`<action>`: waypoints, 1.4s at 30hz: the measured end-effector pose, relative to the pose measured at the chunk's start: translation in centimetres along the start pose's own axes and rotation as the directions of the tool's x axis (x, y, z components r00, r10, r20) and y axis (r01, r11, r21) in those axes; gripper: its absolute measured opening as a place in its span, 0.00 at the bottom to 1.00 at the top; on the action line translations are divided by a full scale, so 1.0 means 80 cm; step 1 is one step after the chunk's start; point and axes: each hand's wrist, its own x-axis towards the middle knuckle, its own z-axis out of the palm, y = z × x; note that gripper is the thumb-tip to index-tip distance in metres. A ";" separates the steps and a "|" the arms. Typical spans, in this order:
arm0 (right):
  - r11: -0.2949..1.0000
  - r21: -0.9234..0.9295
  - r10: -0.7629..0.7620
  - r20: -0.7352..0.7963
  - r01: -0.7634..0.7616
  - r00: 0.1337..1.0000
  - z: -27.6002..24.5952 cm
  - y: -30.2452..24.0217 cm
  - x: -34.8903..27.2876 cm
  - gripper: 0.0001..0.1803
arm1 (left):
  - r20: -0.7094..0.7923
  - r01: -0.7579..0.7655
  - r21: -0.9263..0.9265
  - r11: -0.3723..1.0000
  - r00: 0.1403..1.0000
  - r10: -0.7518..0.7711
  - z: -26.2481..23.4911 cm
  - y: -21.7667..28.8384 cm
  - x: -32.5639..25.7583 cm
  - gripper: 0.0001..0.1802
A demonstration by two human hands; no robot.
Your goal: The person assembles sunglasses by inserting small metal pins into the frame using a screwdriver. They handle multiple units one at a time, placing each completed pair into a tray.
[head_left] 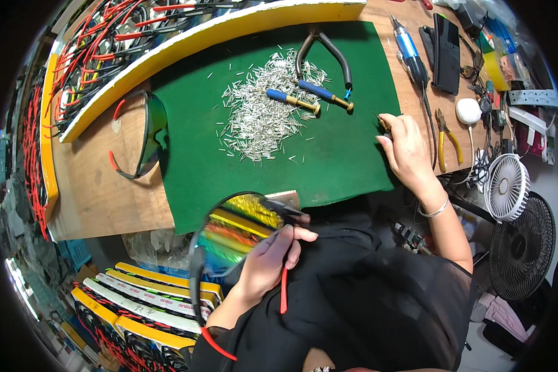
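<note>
Here, we noted each thing against the green mat (328,155).
Left hand (270,260): closed around safety glasses (235,235) with a mirrored lens, below the mat's near edge.
Right hand (406,149): on the mat's right edge, fingers pinched on a small dark tool (383,124).
Metal pins (263,115): heaped at the mat's middle.
Second glasses (146,133): left of the mat.

We log an electronics assembly workshop: wooden worktop (99,198) with green mat (328,155), metal pins (263,115) at 12 o'clock, pliers (447,139) at 3, red wire bundles (105,37) at 10.
</note>
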 end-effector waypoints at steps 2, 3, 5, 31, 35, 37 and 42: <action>0.992 0.123 -0.002 0.046 -0.004 0.999 -0.019 -0.010 -0.004 0.21 | 0.020 -0.054 -0.061 0.997 0.998 0.055 -0.009 0.000 -0.002 0.14; 0.988 0.154 0.019 0.051 -0.026 0.999 -0.028 -0.024 -0.005 0.19 | 0.002 -0.067 -0.067 0.995 0.998 0.067 -0.011 -0.001 -0.001 0.14; 0.970 0.242 -0.044 0.143 0.009 0.989 -0.050 -0.047 -0.003 0.19 | -0.053 -0.047 -0.089 0.995 0.998 0.042 -0.006 0.004 0.005 0.15; 0.992 -0.023 -0.117 0.173 0.123 0.978 0.030 -0.115 -0.007 0.21 | -0.191 -0.129 0.037 0.991 0.972 0.133 -0.023 -0.003 0.047 0.16; 0.994 -0.029 -0.097 0.145 0.102 0.985 0.031 -0.117 -0.005 0.21 | -0.177 -0.133 0.049 0.990 0.974 0.139 -0.024 -0.004 0.047 0.16; 0.996 -0.038 -0.068 0.155 0.075 0.985 0.031 -0.120 -0.004 0.21 | -0.170 -0.116 0.023 0.993 0.978 0.118 -0.023 -0.005 0.047 0.16; 0.996 -0.058 -0.056 0.199 0.069 0.978 0.027 -0.126 0.000 0.23 | -0.188 -0.007 -0.005 1.000 0.982 0.006 -0.015 -0.007 0.044 0.17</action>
